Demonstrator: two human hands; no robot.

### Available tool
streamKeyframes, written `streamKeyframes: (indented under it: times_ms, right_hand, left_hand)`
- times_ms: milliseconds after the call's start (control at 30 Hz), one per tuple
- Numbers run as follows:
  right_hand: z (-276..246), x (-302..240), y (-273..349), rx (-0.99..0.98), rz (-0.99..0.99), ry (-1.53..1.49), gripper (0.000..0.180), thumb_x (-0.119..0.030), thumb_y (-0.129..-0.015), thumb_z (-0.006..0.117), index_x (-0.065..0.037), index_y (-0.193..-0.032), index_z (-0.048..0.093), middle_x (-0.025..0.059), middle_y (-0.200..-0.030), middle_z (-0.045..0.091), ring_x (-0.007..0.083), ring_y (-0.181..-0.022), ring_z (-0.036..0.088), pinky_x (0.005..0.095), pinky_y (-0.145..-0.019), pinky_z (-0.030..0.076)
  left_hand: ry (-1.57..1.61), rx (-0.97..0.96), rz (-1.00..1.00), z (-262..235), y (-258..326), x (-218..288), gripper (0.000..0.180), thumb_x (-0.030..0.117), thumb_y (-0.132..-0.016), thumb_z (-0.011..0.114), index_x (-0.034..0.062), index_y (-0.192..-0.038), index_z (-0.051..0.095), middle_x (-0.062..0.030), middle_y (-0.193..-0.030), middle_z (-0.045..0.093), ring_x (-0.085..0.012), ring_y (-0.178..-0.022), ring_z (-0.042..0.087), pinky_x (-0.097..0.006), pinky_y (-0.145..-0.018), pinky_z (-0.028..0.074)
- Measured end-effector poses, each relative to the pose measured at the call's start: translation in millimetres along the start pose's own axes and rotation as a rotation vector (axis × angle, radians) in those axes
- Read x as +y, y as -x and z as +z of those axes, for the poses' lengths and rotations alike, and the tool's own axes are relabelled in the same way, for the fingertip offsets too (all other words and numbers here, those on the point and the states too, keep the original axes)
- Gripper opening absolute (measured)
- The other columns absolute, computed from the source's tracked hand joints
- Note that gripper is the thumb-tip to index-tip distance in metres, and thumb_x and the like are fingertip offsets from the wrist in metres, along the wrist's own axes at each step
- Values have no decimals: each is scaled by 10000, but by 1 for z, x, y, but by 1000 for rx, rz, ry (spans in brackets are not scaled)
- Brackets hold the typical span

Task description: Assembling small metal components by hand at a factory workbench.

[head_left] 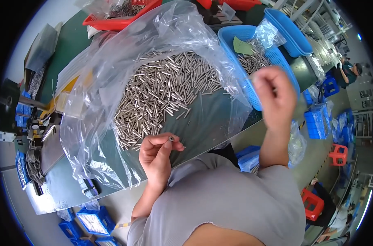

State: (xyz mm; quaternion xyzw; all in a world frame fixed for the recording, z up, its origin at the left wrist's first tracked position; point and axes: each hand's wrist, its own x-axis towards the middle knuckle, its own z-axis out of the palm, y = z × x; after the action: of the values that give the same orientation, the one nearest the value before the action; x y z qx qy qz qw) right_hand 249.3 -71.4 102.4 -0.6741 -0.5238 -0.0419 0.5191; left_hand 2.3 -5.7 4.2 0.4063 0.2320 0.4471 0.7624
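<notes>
On green table, near front edge: left hand pinching one small metal pin between thumb and fingertips, end-on toward camera, long axis roughly along line of sight, so length hidden. Just beyond, touching clear bag spread flat, pile of pins lying on it, axes mixed, mostly running from lower left to upper right. Right hand raised over edge of blue basket, blurred, fingers curled; cannot tell whether anything is gripped. More pins in basket beside green card. Red tray far back, well apart from both hands.
</notes>
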Motion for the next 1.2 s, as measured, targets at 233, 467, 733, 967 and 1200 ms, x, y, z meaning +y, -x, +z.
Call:
streamKeyframes:
  times_ms: [233,467,733,967,1200]
  right_hand:
    - [-36,43,-29,-150,-136,783,172,-116,-793,624,-96,-963,634,98,-1069,583,311,-998,523,389,-843,428]
    - [39,7,9,-567,-191,70,164,-39,-739,660,-86,-892,625,54,-865,593,256,-709,588,342,-599,477]
    - [75,30,21,-698,-278,108,120,-48,-725,654,-76,-830,603,46,-817,556,252,-804,570,352,-672,475]
    - [78,35,27,-668,-270,153,136,-83,-743,661,-55,-814,549,69,-785,542,260,-770,556,359,-646,456]
    - [73,0,25,-720,-80,-337,95,-43,-795,628,-11,-807,540,81,-750,530,215,-667,523,301,-598,420]
  left_hand:
    - [34,-35,-12,3,-6,-2,85,-72,-878,474,-19,-921,525,-174,-950,612,-184,-754,628,-324,-700,538]
    - [-19,-5,-10,4,-6,-2,57,-33,-868,492,-22,-908,530,-177,-927,614,-183,-716,630,-331,-671,545]
    - [-3,-44,-35,1,-4,2,65,-66,-885,476,-29,-927,508,-170,-955,611,-176,-757,626,-305,-714,535]
    - [2,-53,-35,2,-5,2,77,-65,-887,476,-21,-946,502,-165,-963,611,-173,-763,624,-298,-719,535]
    - [-24,-57,-43,2,-5,-1,76,-64,-888,480,-28,-949,507,-154,-963,614,-171,-767,627,-292,-731,532]
